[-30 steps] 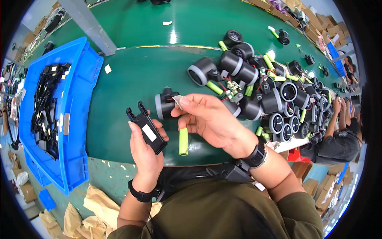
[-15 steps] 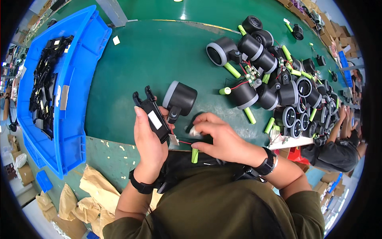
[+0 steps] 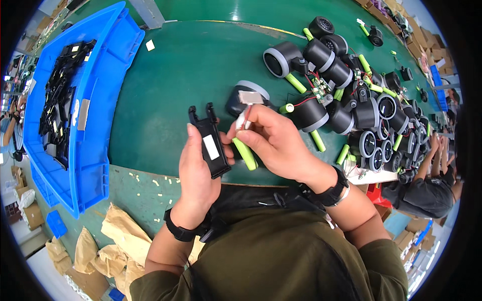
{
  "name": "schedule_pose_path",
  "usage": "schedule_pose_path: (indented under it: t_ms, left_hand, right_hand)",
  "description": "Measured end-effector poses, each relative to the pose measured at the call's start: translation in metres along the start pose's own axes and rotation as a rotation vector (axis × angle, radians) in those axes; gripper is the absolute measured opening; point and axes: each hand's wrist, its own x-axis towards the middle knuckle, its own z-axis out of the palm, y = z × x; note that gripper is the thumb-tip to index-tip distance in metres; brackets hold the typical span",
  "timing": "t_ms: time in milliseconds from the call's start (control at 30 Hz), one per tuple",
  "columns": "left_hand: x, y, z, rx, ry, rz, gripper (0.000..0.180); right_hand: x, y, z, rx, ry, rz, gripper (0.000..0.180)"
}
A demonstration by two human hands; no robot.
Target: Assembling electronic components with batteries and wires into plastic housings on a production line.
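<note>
My left hand (image 3: 197, 168) grips a long black plastic housing (image 3: 213, 148) that has two prongs at its far end and a white label on its face. Just right of it my right hand (image 3: 281, 143) is closed in a pinch on thin red wires (image 3: 244, 118), with something white at the fingertips. Below those fingers hangs a green battery cell (image 3: 245, 154), and a small flat greyish plate (image 3: 250, 97) sticks up above them. Behind lies a round black unit with a grey rim (image 3: 236, 100), partly hidden by the plate and my right hand.
Many round black units (image 3: 321, 113) with green cells, wires and small circuit boards (image 3: 319, 89) are heaped on the right of the green table (image 3: 170, 75). A blue bin (image 3: 95, 100) of black plastic parts stands left. Brown paper (image 3: 125, 231) lies lower left; another person (image 3: 419, 188) is at right.
The black housing has shifted right and turned more upright. My right hand has risen, lifting the green cell and wires beside it. The round unit now sits farther right and is turned differently.
</note>
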Motion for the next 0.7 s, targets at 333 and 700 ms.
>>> schedule_pose_path:
  t_ms: [333,700]
  left_hand:
    - [-0.004,-0.003,0.006,-0.115,-0.099,-0.099,0.046]
    - [-0.004,-0.007,0.011,-0.129,-0.117,-0.059,0.04]
  right_hand:
    - [0.005,0.012,0.028,-0.178,0.316,-0.165,0.01]
    - [0.007,0.021,0.031,-0.42,0.422,-0.383,0.017]
